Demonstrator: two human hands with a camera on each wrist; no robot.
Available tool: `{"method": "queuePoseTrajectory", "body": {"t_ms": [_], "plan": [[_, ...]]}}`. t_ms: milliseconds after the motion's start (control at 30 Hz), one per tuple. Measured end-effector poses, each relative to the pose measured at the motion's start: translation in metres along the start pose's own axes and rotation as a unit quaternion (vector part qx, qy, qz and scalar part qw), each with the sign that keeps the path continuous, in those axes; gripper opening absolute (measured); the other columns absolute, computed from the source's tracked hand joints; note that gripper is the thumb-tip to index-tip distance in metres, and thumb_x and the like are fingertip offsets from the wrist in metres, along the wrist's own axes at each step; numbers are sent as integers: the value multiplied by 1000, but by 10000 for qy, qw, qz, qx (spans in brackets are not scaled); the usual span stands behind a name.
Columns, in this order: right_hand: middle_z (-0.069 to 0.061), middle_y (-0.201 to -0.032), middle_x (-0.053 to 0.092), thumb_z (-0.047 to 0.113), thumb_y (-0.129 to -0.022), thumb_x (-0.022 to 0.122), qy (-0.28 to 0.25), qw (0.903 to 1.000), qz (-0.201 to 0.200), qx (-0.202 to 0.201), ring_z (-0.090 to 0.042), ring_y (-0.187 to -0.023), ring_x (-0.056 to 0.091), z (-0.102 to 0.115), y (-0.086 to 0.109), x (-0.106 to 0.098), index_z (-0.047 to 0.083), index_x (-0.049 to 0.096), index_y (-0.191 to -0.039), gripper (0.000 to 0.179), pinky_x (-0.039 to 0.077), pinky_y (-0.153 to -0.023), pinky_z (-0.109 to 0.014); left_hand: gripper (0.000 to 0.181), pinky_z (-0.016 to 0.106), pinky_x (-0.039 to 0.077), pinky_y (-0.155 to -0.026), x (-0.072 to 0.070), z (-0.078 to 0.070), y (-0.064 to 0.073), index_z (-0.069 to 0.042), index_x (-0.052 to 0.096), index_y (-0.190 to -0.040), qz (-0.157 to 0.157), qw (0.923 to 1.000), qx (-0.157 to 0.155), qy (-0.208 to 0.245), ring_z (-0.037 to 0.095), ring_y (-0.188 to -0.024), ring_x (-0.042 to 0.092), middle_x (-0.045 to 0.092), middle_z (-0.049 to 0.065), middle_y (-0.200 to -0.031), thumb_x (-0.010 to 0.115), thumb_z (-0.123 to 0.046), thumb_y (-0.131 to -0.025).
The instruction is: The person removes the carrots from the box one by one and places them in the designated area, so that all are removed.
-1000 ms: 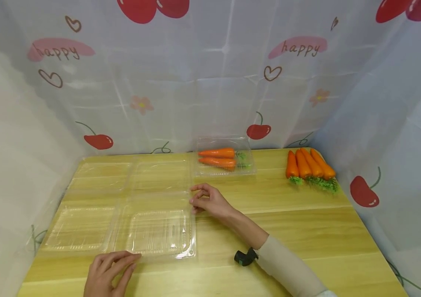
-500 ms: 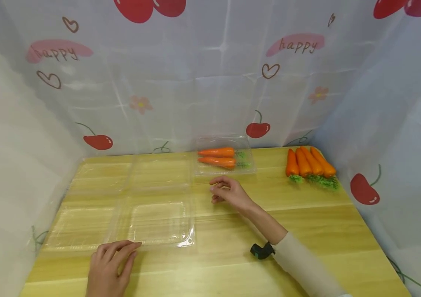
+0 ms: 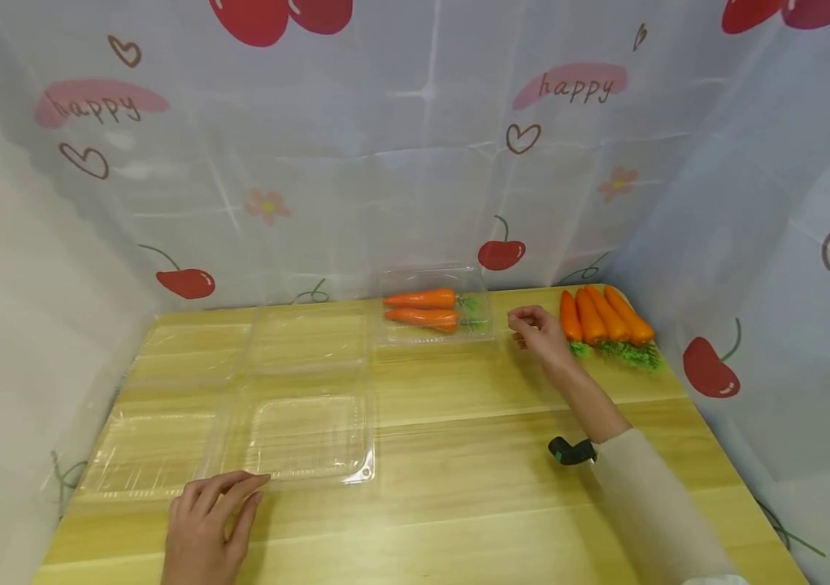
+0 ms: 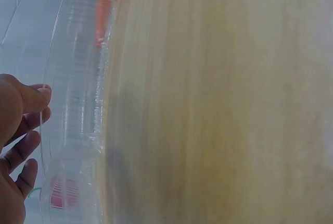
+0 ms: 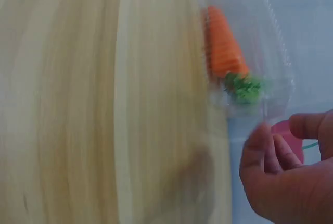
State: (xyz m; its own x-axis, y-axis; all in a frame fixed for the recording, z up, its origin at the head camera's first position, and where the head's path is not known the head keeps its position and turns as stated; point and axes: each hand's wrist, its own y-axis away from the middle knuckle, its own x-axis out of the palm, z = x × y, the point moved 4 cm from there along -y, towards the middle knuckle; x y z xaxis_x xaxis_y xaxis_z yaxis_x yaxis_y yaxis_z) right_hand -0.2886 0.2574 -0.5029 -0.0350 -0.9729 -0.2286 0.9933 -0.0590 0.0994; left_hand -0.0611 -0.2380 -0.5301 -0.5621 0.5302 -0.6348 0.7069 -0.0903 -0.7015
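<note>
My left hand (image 3: 204,524) pinches the near rim of a clear plastic box (image 3: 312,479) between thumb and index finger. In the left wrist view, the thumb (image 4: 37,97) lies on that thin rim while the other fingers hang bent. Held over the table, my right hand (image 3: 548,345) has loosely bent fingers and nothing between them. It is just left of several orange carrots (image 3: 593,317) with green tops, lying side by side at the back right. To its left, another clear box (image 3: 476,331) contains two carrots (image 3: 420,299), their tops pointing right.
More clear boxes (image 3: 154,416) stand side by side on the left part of the wooden table (image 3: 458,504). A printed curtain (image 3: 356,203) rises behind the table's back edge and along both sides. A black wrist camera (image 3: 570,451) sticks out from my right sleeve.
My right hand has left the front box's right edge and travelled right and away, towards the loose carrots. The left hand keeps its pinch on the box, almost in place.
</note>
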Motion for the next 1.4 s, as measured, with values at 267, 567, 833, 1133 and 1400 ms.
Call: {"method": "queuePoseTrajectory", "body": {"t_ms": [267, 567, 833, 1133, 1400], "plan": [[-9, -116, 66, 16, -111, 59, -449, 9973, 422, 398, -14, -96, 75, -15, -4, 6, -1, 43, -156, 50, 65, -95, -30, 55, 33, 34, -78, 7, -1, 1, -23, 84, -105, 121, 9999, 44, 26, 24, -92, 59, 78, 1, -103, 41, -56, -113], [-5, -112, 60, 12, -111, 58, -473, 9978, 365, 272, -12, -87, 73, -15, 3, 6, 5, 45, -160, 52, 66, -94, -33, 25, 38, 36, -79, 5, -4, -2, -22, 83, -108, 321, 9995, -22, -75, 25, -94, 60, 77, 1, -105, 63, -37, -110], [-2, -109, 58, 11, -112, 55, -651, 9954, 677, 184, -15, -88, 73, -22, 22, -1, 5, 41, -163, 53, 65, -93, -29, 31, 43, 35, -82, 5, -14, -14, -17, 82, -111, 405, 9988, -271, 21, 29, -99, 60, 77, 7, -109, 78, -6, -82], [-2, -108, 59, 6, -111, 53, -761, 9924, 955, 137, -13, -87, 73, -32, 46, -11, 4, 36, -165, 56, 66, -90, -30, 40, 39, 41, -94, 36, -67, -69, -21, 76, -127, 1177, 9869, -586, 932, 19, -111, 60, 75, -1, -121, 87, -12, -89], [0, -107, 61, 4, -110, 56, -905, 9889, 1167, 158, -14, -88, 73, -34, 60, -7, 6, 31, -168, 63, 66, -88, -30, 48, 31, 40, -82, 82, -76, -125, -17, 68, -141, 2966, 9484, -680, 892, 15, -95, 49, 66, -4, -106, 81, -34, -98]]}}
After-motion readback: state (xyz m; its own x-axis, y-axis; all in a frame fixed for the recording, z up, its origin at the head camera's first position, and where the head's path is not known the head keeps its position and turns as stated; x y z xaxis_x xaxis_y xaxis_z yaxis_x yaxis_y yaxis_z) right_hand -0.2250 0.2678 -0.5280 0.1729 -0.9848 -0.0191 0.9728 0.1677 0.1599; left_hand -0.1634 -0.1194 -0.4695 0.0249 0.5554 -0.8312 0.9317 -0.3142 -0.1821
